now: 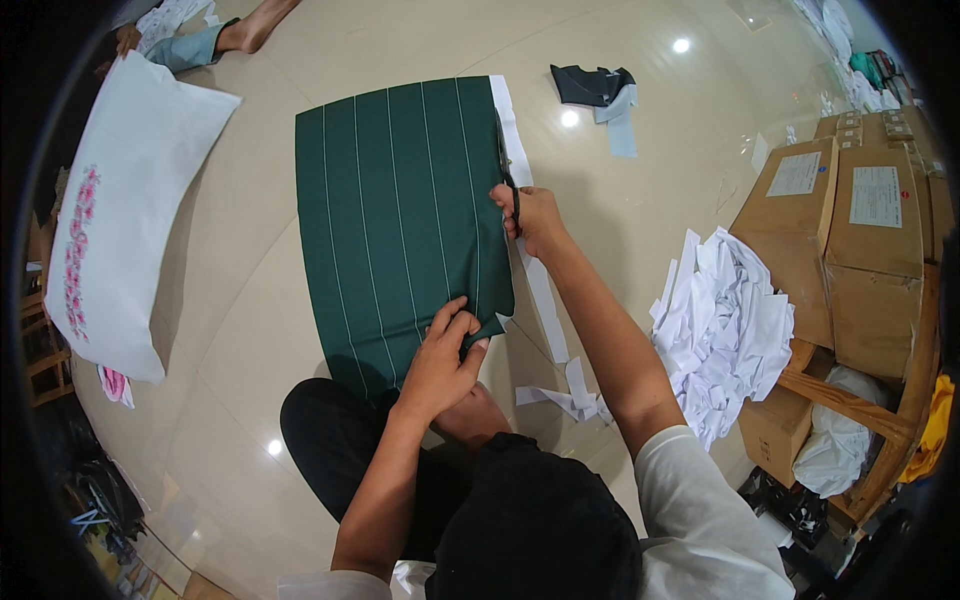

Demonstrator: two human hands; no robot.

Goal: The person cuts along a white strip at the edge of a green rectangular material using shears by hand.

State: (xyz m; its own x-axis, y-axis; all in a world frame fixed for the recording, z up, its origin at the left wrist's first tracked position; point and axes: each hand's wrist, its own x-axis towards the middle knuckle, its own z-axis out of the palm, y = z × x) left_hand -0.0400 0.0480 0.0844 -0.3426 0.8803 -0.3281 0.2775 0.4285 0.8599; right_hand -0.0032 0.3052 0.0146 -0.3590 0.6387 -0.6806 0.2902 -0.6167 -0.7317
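A dark green cloth with thin pale stripes lies spread on the floor in front of me. My right hand grips black-handled scissors at its right edge, blades pointing away from me along a white border. From there a narrow white strip hangs loose toward me, apart from the green cloth. My left hand rests at the near right corner, its bent fingers and thumb closed on the bunched green cloth. A small white underside shows at that corner. My bare foot is partly behind this hand.
White offcuts lie near my right arm, and a large heap of white strips is farther right. Cardboard boxes stand on a wooden rack. Dark and grey scraps lie beyond. At left, another person holds a white flowered cloth.
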